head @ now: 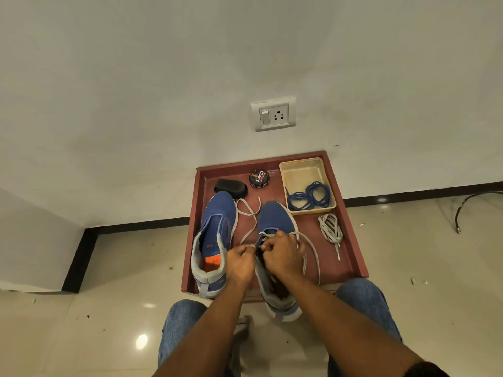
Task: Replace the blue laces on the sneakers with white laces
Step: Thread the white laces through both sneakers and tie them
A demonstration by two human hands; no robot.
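Observation:
Two blue sneakers stand on a reddish-brown tray [351,240]. The left sneaker [215,235] has no lace. Over the eyelets of the right sneaker [273,216], my left hand [241,263] and my right hand [283,254] each pinch a white lace [251,213]; its loose ends trail off to the left and right of the shoe. Coiled blue laces [310,197] lie in a beige basket [302,170] at the tray's back right. A second white lace [330,227] lies bundled beside the right sneaker.
A black shoe-polish tin [259,178] and a black brush [230,186] sit at the back of the tray. Just behind the tray is a wall with a socket [273,114]. A black cable [471,205] lies on the tiled floor at right. My knees flank the tray's near edge.

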